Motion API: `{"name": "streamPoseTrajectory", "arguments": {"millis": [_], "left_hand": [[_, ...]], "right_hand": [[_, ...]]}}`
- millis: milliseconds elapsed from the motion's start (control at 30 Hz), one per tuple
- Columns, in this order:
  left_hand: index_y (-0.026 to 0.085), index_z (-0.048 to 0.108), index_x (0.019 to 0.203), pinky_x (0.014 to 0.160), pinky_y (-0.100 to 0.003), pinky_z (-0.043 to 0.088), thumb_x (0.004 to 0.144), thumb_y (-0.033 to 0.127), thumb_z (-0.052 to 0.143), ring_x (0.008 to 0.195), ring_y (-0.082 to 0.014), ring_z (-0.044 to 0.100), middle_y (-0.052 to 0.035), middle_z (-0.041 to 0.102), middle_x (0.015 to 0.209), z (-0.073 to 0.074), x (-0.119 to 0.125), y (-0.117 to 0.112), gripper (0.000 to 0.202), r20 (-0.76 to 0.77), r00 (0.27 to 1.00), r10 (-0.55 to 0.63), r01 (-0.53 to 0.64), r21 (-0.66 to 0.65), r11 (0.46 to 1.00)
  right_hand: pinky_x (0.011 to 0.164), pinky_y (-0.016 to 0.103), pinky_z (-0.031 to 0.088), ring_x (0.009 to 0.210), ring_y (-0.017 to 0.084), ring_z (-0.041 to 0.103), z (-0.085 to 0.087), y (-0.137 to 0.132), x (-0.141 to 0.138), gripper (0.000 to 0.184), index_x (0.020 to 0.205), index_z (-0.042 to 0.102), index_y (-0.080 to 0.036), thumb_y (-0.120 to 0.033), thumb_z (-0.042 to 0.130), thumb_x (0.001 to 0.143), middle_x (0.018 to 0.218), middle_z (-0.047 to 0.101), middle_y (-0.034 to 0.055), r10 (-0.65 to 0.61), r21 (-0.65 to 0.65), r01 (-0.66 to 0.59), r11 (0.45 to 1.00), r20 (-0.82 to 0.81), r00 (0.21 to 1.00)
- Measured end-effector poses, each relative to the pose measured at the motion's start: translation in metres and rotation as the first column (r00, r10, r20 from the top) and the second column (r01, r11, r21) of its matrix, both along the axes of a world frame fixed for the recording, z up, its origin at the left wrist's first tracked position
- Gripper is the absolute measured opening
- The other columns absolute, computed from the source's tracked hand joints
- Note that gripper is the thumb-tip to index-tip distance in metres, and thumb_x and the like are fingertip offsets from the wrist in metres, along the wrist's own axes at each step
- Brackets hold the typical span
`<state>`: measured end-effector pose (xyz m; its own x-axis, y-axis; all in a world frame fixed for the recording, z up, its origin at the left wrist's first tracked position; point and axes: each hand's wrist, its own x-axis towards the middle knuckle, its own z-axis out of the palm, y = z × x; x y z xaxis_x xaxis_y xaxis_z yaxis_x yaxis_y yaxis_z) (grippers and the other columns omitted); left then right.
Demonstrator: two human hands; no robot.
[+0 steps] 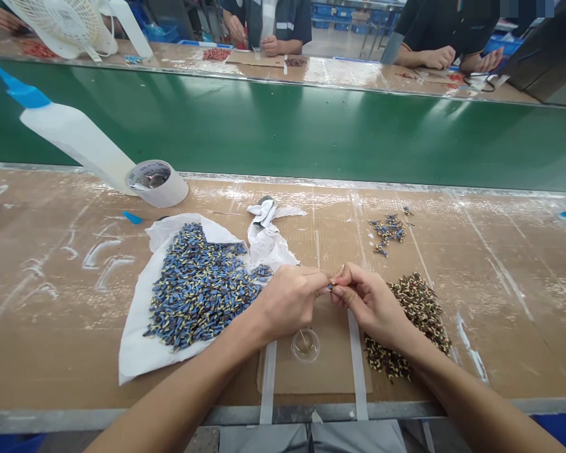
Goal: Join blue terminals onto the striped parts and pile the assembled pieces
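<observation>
My left hand (pixel 290 299) and my right hand (pixel 368 299) meet over the middle of the bench, fingertips pinched together on one tiny blue part (pixel 331 286). Both hands are closed on it. Left of my hands lies a large heap of small blue and yellow parts (pixel 195 289) on an opened white bag (pixel 136 352). Under my right wrist sits a pile of dark brown and yellow parts (pixel 419 308). A small cluster of joined blue parts (pixel 387 229) lies farther back. A small clear cup (pixel 305 345) stands just below my hands on a taped cardboard pad (pixel 330 371).
A white squeeze bottle with a blue nozzle (pixel 70 135) leans into a tape roll (pixel 158 182) at back left. A green conveyor belt (pixel 311 129) runs behind the bench. Across it other people's hands (pixel 271 45) work; a white fan (pixel 66 25) stands far left.
</observation>
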<state>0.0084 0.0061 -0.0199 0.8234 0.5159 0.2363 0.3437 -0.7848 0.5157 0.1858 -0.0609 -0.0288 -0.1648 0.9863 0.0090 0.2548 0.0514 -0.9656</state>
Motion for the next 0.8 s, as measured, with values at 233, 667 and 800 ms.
{"name": "streamPoseTrajectory", "arguments": {"millis": [233,667,800], "left_hand": [[0.015,0.054,0.066,0.051,-0.025,0.028,0.081,0.009,0.042,0.052,-0.0116,0.040,0.0004,0.050,0.058,0.002,-0.001,0.001,0.021,-0.016,1.000,0.008,-0.008,-0.023,1.000],[0.015,0.059,0.086,0.063,-0.023,0.039,0.092,0.016,0.042,0.068,-0.0131,0.053,-0.0011,0.059,0.074,0.009,-0.007,0.012,0.019,-0.011,1.000,0.006,-0.008,-0.158,0.987],[0.016,0.058,0.082,0.063,-0.023,0.038,0.091,0.015,0.041,0.066,-0.0131,0.052,-0.0008,0.058,0.073,0.015,-0.011,0.008,0.019,-0.029,0.999,0.018,-0.023,-0.168,0.986]], "right_hand": [[0.063,0.027,0.044,0.066,0.014,0.055,-0.002,0.001,-0.001,0.016,0.078,0.048,-0.020,-0.026,0.047,0.093,0.071,0.055,0.0000,-0.010,0.015,0.010,1.000,0.024,1.000],[0.068,0.028,0.050,0.071,0.014,0.062,0.001,0.010,0.000,0.019,0.086,0.060,-0.017,-0.036,0.060,0.087,0.076,0.065,0.0021,-0.108,-0.145,0.078,0.986,-0.207,0.972],[0.066,0.028,0.047,0.069,0.015,0.058,0.000,0.009,-0.003,0.025,0.085,0.062,-0.017,-0.041,0.059,0.086,0.072,0.062,0.0016,-0.122,-0.140,0.094,0.986,-0.203,0.972]]}}
